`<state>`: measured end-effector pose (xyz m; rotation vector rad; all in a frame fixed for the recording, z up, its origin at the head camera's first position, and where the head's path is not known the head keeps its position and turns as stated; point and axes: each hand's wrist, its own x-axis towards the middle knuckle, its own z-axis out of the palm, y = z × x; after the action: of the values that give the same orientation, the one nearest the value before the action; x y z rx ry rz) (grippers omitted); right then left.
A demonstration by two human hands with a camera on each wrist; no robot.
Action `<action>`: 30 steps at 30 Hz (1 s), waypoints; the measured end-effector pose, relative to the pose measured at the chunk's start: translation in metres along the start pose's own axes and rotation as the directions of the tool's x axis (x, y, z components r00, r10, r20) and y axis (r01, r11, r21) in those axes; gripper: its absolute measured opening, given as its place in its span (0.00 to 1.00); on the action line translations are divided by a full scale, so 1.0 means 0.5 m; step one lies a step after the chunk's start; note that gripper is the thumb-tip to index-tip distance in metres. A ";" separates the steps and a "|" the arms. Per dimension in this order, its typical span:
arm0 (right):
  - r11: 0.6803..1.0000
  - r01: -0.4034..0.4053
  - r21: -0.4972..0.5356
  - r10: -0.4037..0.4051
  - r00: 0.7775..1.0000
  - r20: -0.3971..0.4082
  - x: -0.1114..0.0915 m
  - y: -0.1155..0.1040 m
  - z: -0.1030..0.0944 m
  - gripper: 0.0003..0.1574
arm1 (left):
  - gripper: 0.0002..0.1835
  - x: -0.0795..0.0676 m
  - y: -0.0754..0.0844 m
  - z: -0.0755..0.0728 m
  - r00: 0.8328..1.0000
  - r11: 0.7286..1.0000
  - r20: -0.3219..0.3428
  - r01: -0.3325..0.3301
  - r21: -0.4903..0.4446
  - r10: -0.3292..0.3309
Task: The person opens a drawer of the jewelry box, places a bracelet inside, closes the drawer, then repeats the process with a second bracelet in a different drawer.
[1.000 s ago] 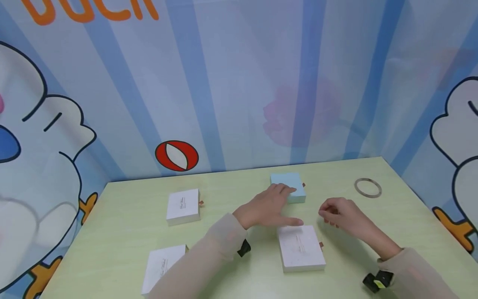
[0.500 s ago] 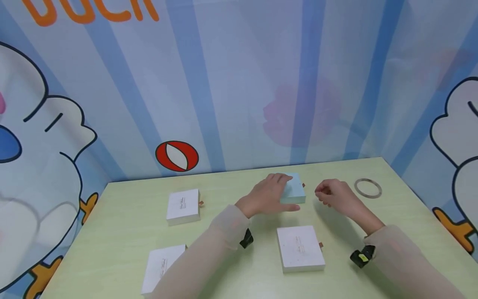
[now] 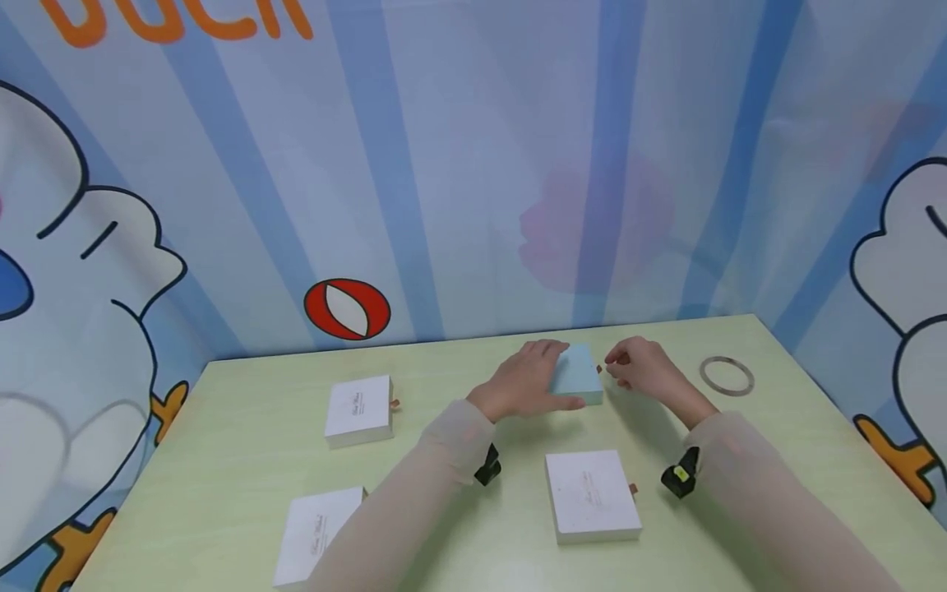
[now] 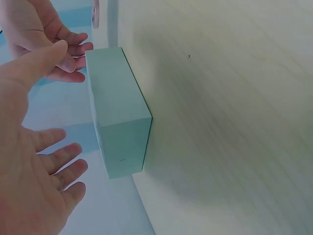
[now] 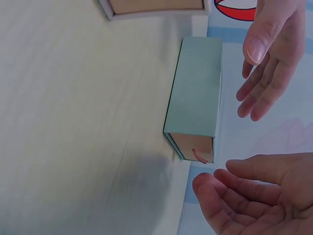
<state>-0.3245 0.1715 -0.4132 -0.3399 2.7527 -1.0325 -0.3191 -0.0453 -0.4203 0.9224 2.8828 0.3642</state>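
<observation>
A light blue drawer-style box (image 3: 577,378) lies near the table's back edge. A small reddish-brown ribbon tab (image 5: 199,155) hangs from its brown right end. My left hand (image 3: 521,382) is spread over the box's left part with straight fingers; the left wrist view shows a gap between that hand and the box (image 4: 122,98). Just right of the tab is my right hand (image 3: 651,374), thumb and fingers loosely bent. In the right wrist view, the fingertips of the right hand (image 5: 259,191) stand apart from the tab and hold nothing.
White boxes with ribbon tabs stand at back left (image 3: 358,411), front left (image 3: 314,534), partly behind the left sleeve, and front middle (image 3: 593,497). A thin ring (image 3: 728,393) lies at the right. A printed curtain (image 3: 473,164) hangs behind the table.
My right hand has moved left and away from me, closer to the blue box's tab. My left hand has shifted slightly left and back over the box. The boxes stay in place.
</observation>
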 end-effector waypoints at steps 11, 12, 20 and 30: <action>0.998 -0.015 0.057 0.012 0.998 0.056 0.037 0.006 0.001 0.14 | 0.51 0.018 -0.011 0.003 1.000 0.999 0.001 0.009 -0.040 -0.009; 0.998 -0.017 0.059 0.014 0.998 0.057 0.039 0.007 0.002 0.13 | 0.51 0.020 -0.012 0.003 1.000 0.999 0.000 0.010 -0.040 -0.010; 0.996 -0.021 0.084 0.016 0.998 0.058 0.056 0.016 0.009 0.12 | 0.52 0.033 -0.015 0.012 1.000 0.998 0.004 0.022 -0.059 -0.022; 0.997 -0.022 0.072 0.016 0.997 0.079 0.065 0.022 0.012 0.12 | 0.53 0.053 -0.012 0.023 1.000 1.000 0.005 0.023 -0.021 -0.023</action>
<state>-0.3557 0.1668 -0.4277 -0.3351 2.6365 -1.0876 -0.3422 -0.0325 -0.4333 0.8853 2.8770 0.3884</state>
